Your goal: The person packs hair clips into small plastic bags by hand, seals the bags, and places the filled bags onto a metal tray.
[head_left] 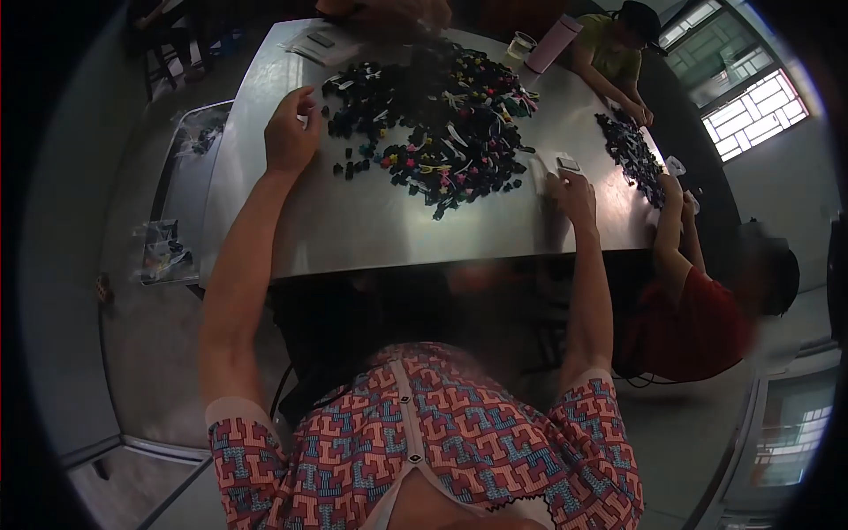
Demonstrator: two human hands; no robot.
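Note:
On the metal table [353, 234] lies a wide heap of small black pieces [486, 168] mixed with red, yellow, pink and white ones. My left hand [293, 132] is at the heap's left edge, thumb and fingers curled with a gap between them, and nothing shows in it. Several black pieces [352, 166] lie loose just right of its wrist. My right hand [572, 194] is right of the heap, fingers bent down near the tabletop beside a small white-edged rectangular item [568, 164]. Whatever its fingers may hold is too small to make out.
Clear plastic bags [318, 44] lie at the back left, a cup [519, 49] and pink bottle [555, 44] at the back. Two people work at the right around another dark pile [632, 155]. A lower tray [168, 194] stands left of the table.

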